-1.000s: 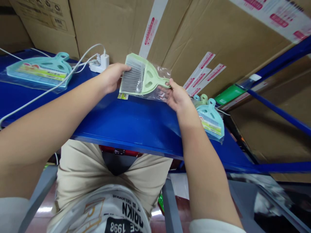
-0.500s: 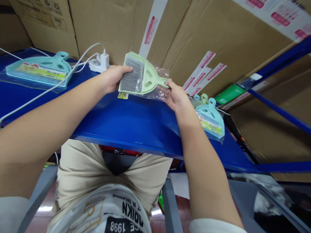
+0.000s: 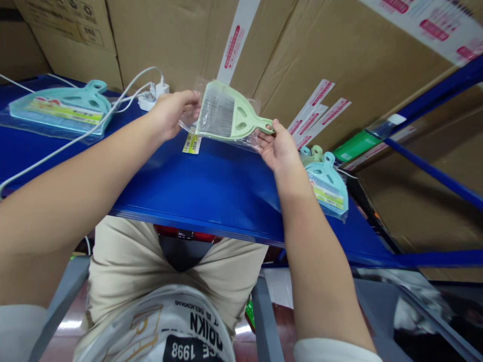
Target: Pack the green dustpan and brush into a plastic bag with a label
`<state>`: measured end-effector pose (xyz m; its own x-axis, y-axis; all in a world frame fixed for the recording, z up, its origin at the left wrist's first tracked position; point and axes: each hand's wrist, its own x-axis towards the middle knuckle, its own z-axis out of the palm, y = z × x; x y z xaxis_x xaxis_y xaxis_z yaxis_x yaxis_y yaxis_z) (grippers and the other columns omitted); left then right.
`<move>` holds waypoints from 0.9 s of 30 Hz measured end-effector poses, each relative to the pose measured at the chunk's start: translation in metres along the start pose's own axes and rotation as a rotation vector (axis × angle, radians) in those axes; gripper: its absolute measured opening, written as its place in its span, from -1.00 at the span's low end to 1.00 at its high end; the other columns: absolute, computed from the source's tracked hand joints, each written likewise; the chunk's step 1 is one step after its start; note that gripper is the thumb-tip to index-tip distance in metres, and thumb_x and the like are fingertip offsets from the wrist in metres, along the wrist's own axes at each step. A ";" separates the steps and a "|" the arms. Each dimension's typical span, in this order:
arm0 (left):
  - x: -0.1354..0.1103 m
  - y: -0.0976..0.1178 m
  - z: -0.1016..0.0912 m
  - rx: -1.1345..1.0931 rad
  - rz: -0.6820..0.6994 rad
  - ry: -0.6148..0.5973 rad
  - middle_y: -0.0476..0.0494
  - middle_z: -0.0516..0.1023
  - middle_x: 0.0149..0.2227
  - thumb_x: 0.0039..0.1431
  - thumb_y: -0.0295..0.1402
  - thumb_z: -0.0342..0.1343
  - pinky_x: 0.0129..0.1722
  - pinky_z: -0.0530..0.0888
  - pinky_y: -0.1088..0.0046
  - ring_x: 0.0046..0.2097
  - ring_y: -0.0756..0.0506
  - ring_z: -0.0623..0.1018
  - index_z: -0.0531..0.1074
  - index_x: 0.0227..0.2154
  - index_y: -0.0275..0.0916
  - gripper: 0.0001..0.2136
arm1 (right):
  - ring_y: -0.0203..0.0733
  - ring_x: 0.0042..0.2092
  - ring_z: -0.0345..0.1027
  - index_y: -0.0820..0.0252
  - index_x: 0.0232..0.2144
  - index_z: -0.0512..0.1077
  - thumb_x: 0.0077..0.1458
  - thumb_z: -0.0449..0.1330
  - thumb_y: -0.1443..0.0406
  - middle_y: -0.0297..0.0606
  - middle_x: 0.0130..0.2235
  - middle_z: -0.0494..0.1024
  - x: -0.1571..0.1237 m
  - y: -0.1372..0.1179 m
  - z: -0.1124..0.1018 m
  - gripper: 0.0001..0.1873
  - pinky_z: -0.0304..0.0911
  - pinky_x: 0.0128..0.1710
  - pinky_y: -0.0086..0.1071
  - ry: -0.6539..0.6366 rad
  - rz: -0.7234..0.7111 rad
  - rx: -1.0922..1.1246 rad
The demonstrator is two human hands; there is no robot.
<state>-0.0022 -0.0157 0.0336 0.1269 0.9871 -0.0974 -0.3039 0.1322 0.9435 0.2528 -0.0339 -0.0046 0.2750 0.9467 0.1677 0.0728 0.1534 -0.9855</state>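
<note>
A light green dustpan [image 3: 242, 119] with a grey-bristled brush [image 3: 218, 111] in it is held above the blue shelf, lying sideways inside a clear plastic bag [image 3: 204, 85]. My right hand [image 3: 279, 147] grips the handle end at the right, fingers closed round it. At the wide end, my left hand [image 3: 172, 113] pinches the edge of the bag, its fingers just off the dustpan's rim. A yellow-green printed label card [image 3: 192, 143] hangs below the bag near that hand.
A bagged blue dustpan [image 3: 60, 108] lies at the left behind a white cable [image 3: 68, 151]. A white power strip with a charger [image 3: 162, 89] stands behind my left hand. More bagged dustpans [image 3: 328, 182] sit at the right, near a green bottle [image 3: 356, 146]. Cardboard boxes [image 3: 169, 40] line the back.
The dustpan has shifted to the right, with my right hand on its handle. My left thumb has come off the bristles, and that hand now holds the bag's edge.
</note>
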 end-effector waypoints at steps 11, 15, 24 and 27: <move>0.003 -0.001 -0.005 0.141 0.070 0.015 0.04 0.53 -0.42 0.12 -0.49 0.30 0.15 0.52 0.44 -0.15 0.00 0.49 0.42 -0.38 -0.12 -0.83 | -0.06 -0.17 0.62 -0.02 -0.35 0.19 0.25 0.30 -0.23 -0.31 -0.41 0.49 0.006 0.001 -0.005 -0.44 0.65 -0.14 -0.14 0.084 0.026 0.045; -0.001 -0.003 -0.004 0.265 0.059 0.005 -0.01 0.47 -0.38 0.08 -0.46 0.28 0.29 0.45 0.28 -0.06 -0.05 0.49 0.43 -0.39 -0.13 -0.87 | -0.04 -0.19 0.63 -0.02 -0.30 0.25 0.28 0.29 -0.23 -0.32 -0.42 0.50 0.010 0.003 -0.010 -0.48 0.66 -0.15 -0.11 0.105 0.027 0.039; 0.000 -0.004 -0.004 0.275 0.073 0.044 -0.10 0.56 -0.20 0.38 -0.31 0.23 -0.07 0.54 0.34 -0.21 -0.05 0.50 0.42 -0.31 -0.16 -0.86 | -0.18 -0.41 0.54 0.01 -0.22 0.32 0.39 0.21 -0.15 -0.45 -0.52 0.44 0.006 -0.003 -0.007 -0.58 0.60 -0.30 -0.28 0.171 0.097 0.135; 0.002 -0.005 -0.003 0.336 0.122 0.075 -0.11 0.54 -0.21 0.33 -0.51 0.19 -0.21 0.48 0.38 -0.33 0.00 0.44 0.44 -0.37 -0.21 -0.86 | -0.19 -0.43 0.54 0.02 -0.24 0.31 0.42 0.20 -0.09 -0.46 -0.52 0.44 0.002 -0.004 -0.002 -0.62 0.57 -0.31 -0.31 0.165 0.127 0.136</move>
<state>-0.0031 -0.0145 0.0274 0.0352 0.9993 0.0108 0.0168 -0.0114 0.9998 0.2548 -0.0333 -0.0001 0.4271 0.9036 0.0330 -0.0987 0.0829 -0.9917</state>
